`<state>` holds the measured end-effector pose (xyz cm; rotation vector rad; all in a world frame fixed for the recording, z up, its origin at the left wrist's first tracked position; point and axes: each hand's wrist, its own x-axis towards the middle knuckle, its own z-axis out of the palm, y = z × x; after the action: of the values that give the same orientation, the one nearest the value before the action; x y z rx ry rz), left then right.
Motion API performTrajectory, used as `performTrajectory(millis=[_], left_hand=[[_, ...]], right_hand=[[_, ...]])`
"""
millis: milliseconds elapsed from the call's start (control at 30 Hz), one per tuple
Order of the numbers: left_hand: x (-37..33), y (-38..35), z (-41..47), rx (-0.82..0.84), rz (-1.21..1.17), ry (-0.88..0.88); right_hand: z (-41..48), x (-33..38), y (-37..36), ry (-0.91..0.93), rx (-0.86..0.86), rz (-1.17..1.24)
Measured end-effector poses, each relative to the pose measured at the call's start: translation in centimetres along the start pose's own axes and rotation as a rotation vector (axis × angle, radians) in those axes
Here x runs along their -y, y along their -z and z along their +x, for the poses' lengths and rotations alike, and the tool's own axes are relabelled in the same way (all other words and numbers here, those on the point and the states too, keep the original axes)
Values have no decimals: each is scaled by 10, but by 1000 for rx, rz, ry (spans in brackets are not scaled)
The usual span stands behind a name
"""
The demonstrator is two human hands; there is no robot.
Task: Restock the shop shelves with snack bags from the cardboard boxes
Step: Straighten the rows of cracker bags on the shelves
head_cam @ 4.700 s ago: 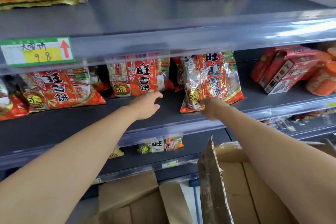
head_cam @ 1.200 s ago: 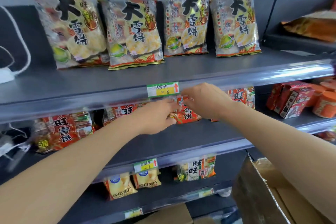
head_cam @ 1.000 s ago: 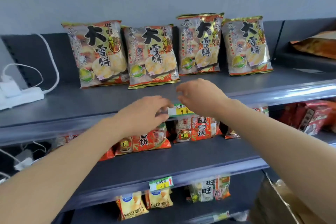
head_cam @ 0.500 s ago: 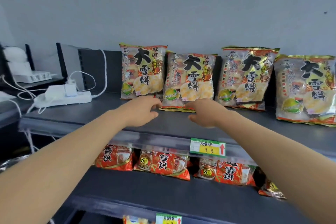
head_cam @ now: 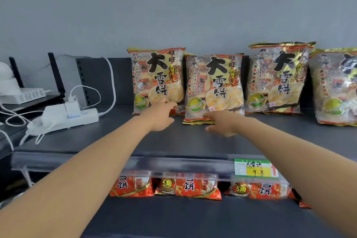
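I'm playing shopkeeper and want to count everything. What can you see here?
big snack bags: four, yellow and red, upright along the top shelf
small snack bags: at least three, red, shelf below
price tag: one, green and yellow, top shelf's front edge
power strip: one, white, left on the top shelf
vented box: one, white, far left
left hand: one, bare, by the leftmost big bag's foot
right hand: one, bare, by the second big bag's foot

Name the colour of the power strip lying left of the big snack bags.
White power strip, seen best in the head view.
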<state>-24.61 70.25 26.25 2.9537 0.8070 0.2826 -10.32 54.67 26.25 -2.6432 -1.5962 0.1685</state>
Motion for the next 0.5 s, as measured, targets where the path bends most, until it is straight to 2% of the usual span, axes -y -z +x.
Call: performTrajectory(millis=[133, 300, 500], left_hand=[[12, -10, 19, -65, -11, 19], [19, -24, 37, -191, 85, 42], [13, -46, 47, -287, 99, 26]], right_hand=[[12, 3, -5, -64, 11, 29], [25, 6, -2, -109, -31, 76], [37, 0, -9, -166, 9, 47]])
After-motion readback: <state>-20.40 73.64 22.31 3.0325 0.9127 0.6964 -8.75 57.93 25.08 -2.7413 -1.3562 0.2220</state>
